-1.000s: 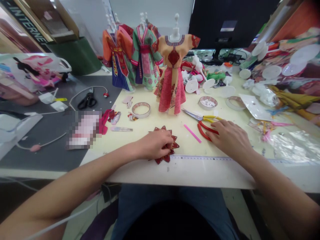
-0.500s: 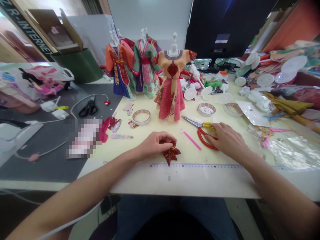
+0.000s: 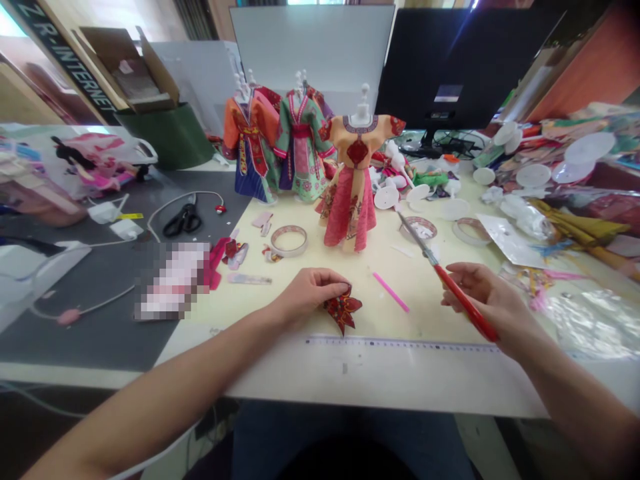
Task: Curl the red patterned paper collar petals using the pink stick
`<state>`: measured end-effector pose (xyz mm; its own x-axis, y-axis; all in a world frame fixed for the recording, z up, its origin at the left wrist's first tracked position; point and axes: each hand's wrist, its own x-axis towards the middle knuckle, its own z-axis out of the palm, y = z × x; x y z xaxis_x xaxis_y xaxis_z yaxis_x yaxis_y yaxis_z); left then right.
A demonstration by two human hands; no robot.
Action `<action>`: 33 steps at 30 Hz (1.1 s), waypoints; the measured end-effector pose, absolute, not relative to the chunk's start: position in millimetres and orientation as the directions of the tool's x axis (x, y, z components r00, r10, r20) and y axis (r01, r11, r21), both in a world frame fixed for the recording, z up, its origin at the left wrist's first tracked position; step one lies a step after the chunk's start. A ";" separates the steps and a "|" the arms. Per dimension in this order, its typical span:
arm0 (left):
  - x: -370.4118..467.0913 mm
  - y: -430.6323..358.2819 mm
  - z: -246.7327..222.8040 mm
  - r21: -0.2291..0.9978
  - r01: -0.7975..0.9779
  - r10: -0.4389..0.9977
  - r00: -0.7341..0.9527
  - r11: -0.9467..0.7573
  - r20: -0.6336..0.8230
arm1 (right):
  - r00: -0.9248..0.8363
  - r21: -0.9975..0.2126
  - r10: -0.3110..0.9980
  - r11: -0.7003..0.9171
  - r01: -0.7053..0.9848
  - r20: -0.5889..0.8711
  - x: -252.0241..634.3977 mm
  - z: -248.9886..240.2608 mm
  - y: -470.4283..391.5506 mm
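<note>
One dark-red, gold-patterned, petal-pointed cloth piece (image 3: 343, 312) is pinched between thumb and fingers of the left hand (image 3: 316, 292) over the cream tabletop (image 3: 387, 325); the right hand (image 3: 507, 313), fingers curled, holds smooth red-handled metal scissors (image 3: 448, 280).

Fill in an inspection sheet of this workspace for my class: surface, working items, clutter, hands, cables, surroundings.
Surface: pale table, dark grey section at left, ruler scale near the front edge.
Working items: red petal-edged piece; red-handled scissors, raised.
Clutter: pink strip, tape roll, black scissors.
Hands: left hand pinches the red petal-edged piece; right hand holds the red-handled scissors.
Cables: pale cord looping across the dark grey section.
Surroundings: dark monitor, small dresses on stands.
</note>
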<state>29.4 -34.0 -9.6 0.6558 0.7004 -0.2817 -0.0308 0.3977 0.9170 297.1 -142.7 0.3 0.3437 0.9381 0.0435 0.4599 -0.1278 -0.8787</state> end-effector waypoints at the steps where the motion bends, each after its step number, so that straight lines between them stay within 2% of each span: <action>1: 28.9 -33.7 -9.5 0.915 -0.033 0.700 0.656 0.401 -0.283 | 0.303 -0.908 0.953 -0.108 0.404 0.021 293.3 2.9 -144.3; 3: 27.7 -33.1 -9.0 0.918 -0.037 0.704 0.654 0.394 -0.276 | 0.222 -0.911 0.975 -0.079 0.405 0.014 285.6 6.5 -145.6; 6: 25.6 -32.4 -7.6 0.927 -0.041 0.725 0.637 0.372 -0.263 | 0.096 -0.840 0.995 -0.051 0.540 0.001 276.3 8.5 -146.7; 9: 23.5 -31.9 -6.0 0.915 -0.065 0.715 0.646 0.399 -0.266 | -0.005 -0.720 1.000 -0.014 0.694 -0.025 270.5 9.5 -150.4; 12: 22.2 -31.5 -4.6 0.906 -0.085 0.715 0.647 0.414 -0.266 | -0.086 -0.550 0.996 0.086 0.831 0.026 265.7 10.8 -156.4; 15: 21.5 -31.0 -4.0 0.921 -0.087 0.741 0.626 0.379 -0.246 | -0.173 -0.415 0.983 0.181 0.891 0.059 260.9 10.9 -160.9; 18: 21.1 -31.1 -4.0 0.942 -0.074 0.771 0.598 0.327 -0.221 | -0.219 -0.339 0.973 0.232 0.912 0.078 256.8 9.7 -161.6; 33: 19.9 -33.4 -0.7 0.960 -0.097 0.797 0.583 0.261 -0.158 | -0.212 -0.308 0.974 0.228 0.924 0.084 247.9 8.3 -159.7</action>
